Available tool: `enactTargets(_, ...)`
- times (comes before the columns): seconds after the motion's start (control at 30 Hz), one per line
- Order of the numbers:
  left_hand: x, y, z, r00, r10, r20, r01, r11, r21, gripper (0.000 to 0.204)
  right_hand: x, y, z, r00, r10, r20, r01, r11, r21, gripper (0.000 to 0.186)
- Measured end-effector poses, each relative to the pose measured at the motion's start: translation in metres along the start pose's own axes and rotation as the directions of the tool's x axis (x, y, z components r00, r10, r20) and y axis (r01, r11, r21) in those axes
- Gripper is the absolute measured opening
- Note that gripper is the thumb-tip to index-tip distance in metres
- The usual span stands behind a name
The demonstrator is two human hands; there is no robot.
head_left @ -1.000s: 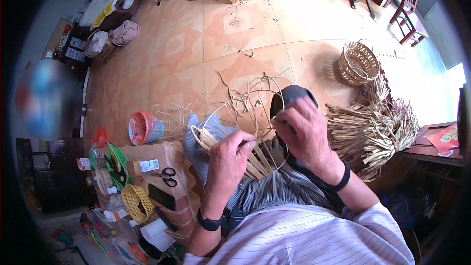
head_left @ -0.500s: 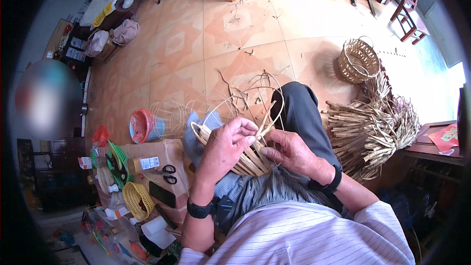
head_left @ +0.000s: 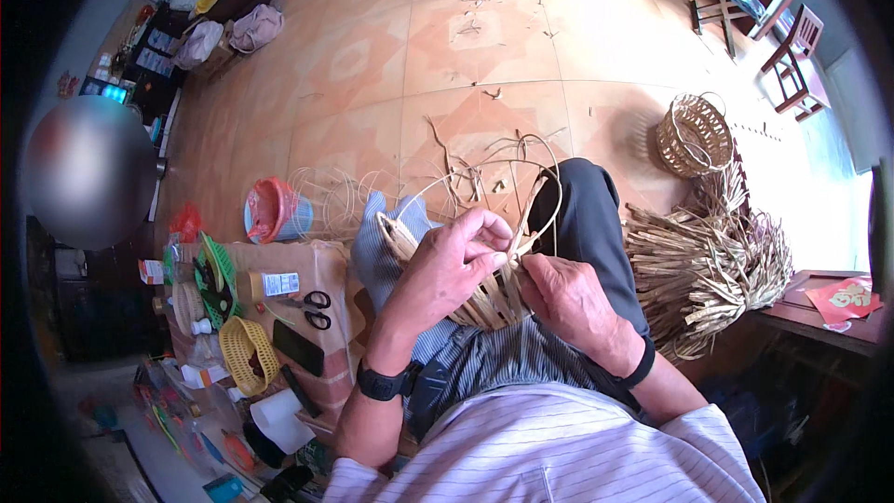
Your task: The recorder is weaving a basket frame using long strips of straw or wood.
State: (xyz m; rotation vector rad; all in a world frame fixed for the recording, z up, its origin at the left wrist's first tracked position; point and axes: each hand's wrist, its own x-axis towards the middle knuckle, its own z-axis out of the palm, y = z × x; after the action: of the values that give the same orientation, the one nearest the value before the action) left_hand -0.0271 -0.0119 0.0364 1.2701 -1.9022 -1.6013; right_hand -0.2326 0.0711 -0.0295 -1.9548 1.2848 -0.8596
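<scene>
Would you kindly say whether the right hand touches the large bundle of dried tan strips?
Apart: the head view shows the dark trouser leg between right hand and bundle.

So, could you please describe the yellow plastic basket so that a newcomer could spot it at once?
Start at the brown-covered work surface, lower left. Beside the flat black rectangular object there sits a yellow plastic basket with perforated sides. Its colour sets it apart from the green plastic basket beyond.

Woven piece [head_left: 491, 305]: matt plant strips. Strip bundle [head_left: 703, 275]: dry, rough, matt. Floor [head_left: 358, 126]: smooth, glossy tile. Yellow basket [head_left: 233, 354]: moulded plastic. Striped shirt [head_left: 549, 438]: matt cloth. Chair [head_left: 808, 31]: wood.
</scene>
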Motion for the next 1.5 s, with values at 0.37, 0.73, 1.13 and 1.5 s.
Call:
enactTargets(0.37,0.001,0.001,0.000,1.000,-0.022,0.004,0.022,1.000,0.000,0.022,0.001,-0.001,0.003,0.964,0.174,-0.203,-0.118,0.958,0.260,0.029)
enactTargets(0.73,0.002,0.006,0.002,0.995,-0.088,0.040,0.089,0.996,-0.023,0.023,-0.001,0.017,0.008,0.993,0.115,0.021,-0.114,0.906,0.408,0.018)
enactTargets(1.13,0.001,-0.001,0.004,0.999,-0.045,0.013,0.045,0.999,-0.014,0.025,0.002,-0.006,0.007,0.997,-0.004,-0.078,-0.005,0.993,-0.118,0.018)
enactTargets(1.5,-0.002,-0.003,0.005,0.999,0.017,-0.032,-0.016,0.999,0.034,0.027,0.011,-0.031,-0.021,0.994,0.035,-0.101,-0.063,0.954,-0.293,0.012)
